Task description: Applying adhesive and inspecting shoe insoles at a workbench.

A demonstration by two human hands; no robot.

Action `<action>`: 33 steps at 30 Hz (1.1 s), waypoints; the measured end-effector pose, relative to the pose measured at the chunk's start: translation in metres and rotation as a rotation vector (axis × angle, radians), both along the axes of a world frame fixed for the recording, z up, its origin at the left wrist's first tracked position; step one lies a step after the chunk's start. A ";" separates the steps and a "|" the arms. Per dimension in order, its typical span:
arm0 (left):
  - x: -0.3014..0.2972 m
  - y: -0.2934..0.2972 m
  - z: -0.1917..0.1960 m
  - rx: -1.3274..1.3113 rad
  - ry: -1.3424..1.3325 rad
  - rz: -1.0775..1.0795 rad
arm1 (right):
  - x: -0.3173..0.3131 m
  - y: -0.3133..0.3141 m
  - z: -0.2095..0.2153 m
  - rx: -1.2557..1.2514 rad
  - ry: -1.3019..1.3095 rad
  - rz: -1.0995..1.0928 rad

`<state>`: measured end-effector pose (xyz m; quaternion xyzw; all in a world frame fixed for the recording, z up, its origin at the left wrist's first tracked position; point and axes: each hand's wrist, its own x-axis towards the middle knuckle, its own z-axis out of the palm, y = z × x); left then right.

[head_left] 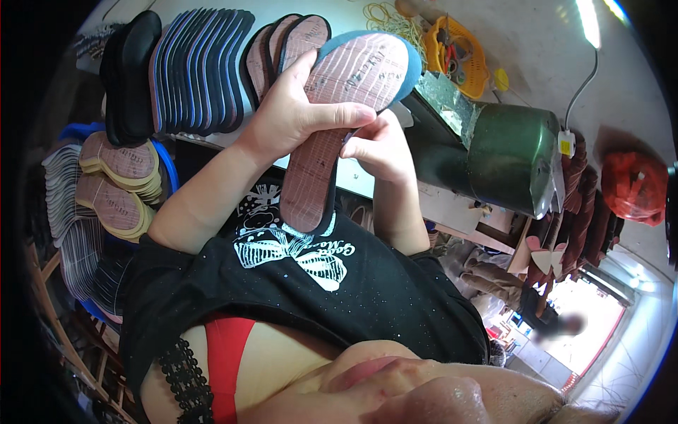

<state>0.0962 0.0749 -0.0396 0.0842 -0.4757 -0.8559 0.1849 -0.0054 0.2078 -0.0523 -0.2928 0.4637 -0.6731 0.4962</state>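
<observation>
A long brownish-pink shoe insole (311, 185) with pale stripes and dark printed marks is held up in front of my chest. Teal material shows around its wide upper end, and its narrow end points down. My left hand (293, 109) closes on it, thumb across the face and index finger along the side. On the opposite edge, near the middle, my right hand (385, 145) is closed with thumb and bent fingers; its fingertips are partly hidden behind the insole. Just behind my left hand, several similar insoles (272, 53) overlap on the white table (205, 6).
A row of dark insoles (201, 71) stands at the table's left. Below it, a blue tub (168, 159) holds stacked insoles (116, 194). To the right are a green metal machine housing (512, 155), a yellow basket (480, 67) with tools and a red plastic bag (635, 187).
</observation>
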 end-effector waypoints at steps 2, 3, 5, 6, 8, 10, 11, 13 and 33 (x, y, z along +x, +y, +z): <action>-0.002 0.002 0.001 -0.096 0.005 0.074 | -0.004 0.005 -0.003 0.005 0.016 0.037; -0.002 0.002 0.001 -0.187 0.013 0.159 | -0.007 0.007 -0.002 0.014 0.035 0.085; -0.008 -0.002 -0.007 -0.804 -0.087 0.465 | -0.004 0.007 0.015 0.149 0.215 -0.013; -0.011 0.000 -0.007 -0.837 -0.131 0.494 | -0.006 0.006 0.017 0.165 0.240 -0.038; -0.019 -0.002 -0.012 -0.879 -0.169 0.520 | -0.012 0.004 0.015 0.180 0.242 -0.072; -0.028 -0.011 -0.019 -0.340 -0.056 0.343 | -0.015 0.003 0.013 0.180 0.212 -0.131; -0.031 -0.012 -0.014 -0.187 -0.049 0.285 | -0.015 0.002 0.013 0.185 0.182 -0.183; -0.039 -0.026 -0.024 -0.280 -0.062 0.284 | -0.017 -0.001 0.017 0.172 0.177 -0.241; -0.124 -0.037 -0.053 -0.635 -0.245 0.468 | -0.041 0.021 0.000 0.099 -0.172 -0.376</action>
